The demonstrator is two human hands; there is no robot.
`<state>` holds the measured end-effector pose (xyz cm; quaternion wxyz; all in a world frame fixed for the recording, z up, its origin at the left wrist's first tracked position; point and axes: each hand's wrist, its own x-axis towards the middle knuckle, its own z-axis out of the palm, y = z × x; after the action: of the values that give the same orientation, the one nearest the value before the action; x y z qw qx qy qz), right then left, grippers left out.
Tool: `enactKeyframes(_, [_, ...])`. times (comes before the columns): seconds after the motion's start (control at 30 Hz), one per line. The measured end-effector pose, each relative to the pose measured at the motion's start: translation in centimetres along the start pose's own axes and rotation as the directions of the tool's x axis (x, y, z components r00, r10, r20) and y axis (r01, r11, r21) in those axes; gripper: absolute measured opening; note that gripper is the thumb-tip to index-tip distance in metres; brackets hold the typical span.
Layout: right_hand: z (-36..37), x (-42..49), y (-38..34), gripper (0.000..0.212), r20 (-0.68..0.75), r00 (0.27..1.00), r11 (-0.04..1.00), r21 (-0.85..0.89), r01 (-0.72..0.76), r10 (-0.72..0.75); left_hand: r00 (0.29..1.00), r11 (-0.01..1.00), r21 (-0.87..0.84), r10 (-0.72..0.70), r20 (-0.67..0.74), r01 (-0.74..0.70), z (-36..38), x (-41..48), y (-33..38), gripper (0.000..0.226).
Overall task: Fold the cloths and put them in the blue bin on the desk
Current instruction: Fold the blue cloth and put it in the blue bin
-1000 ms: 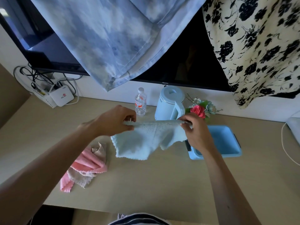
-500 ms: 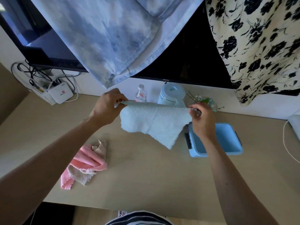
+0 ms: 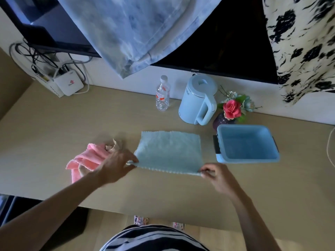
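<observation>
Held aloft a moment ago, the light blue cloth (image 3: 170, 151) now lies flat on the desk (image 3: 72, 124), left hand (image 3: 116, 165) and right hand (image 3: 219, 178) pinching its near corners; first fold likely next

Light blue cloth (image 3: 169, 151): terry weave with scalloped edges, spread flat in a single layer at the centre of the bench (image 3: 54, 133). The left hand (image 3: 116, 167) pinches its 7 o'clock corner and the right hand (image 3: 215, 176) its 5 o'clock corner.
Pink cloth (image 3: 87, 158): crumpled, tangled with a beige cloth (image 3: 113, 146), just beside the blue cloth at 9 o'clock.
Blue bin (image 3: 243, 126): rectangular, upright, near the blue cloth at 3 o'clock.
</observation>
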<state>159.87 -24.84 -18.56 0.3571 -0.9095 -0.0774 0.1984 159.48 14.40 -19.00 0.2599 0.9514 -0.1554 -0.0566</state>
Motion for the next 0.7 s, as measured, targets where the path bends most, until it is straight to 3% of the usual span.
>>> enactKeyframes(0.13, [4.7, -1.5, 2.3, 0.008, 0.138, 0.983, 0.993, -0.017, -0.120, 0.122, 0.993, 0.999, 0.031, -0.043, 0.112, 0.040, 4.8, -2.7, -0.8, 0.014])
enactKeyframes(0.27, [6.5, -1.7, 3.3, 0.010, 0.125, 0.970, 0.978, 0.004, -0.209, 0.207, 0.965, 0.992, -0.002, -0.124, 0.232, 0.128, 6.7, -3.5, -2.2, 0.014])
enactKeyframes(0.53, [6.7, 2.2, 4.1, 0.007, -0.014, 0.957, 0.957, 0.019, -0.288, 0.288, 0.938, 0.935, -0.134, -0.307, 0.163, 0.329, 8.3, 0.6, -2.6, 0.017])
enactKeyframes(0.7, [7.1, 4.4, 5.2, 0.011, -0.012, 0.936, 0.936, -0.017, -0.352, 0.351, 0.895, 0.878, -0.178, -0.426, 0.131, 0.444, 9.7, 2.5, -3.2, 0.014])
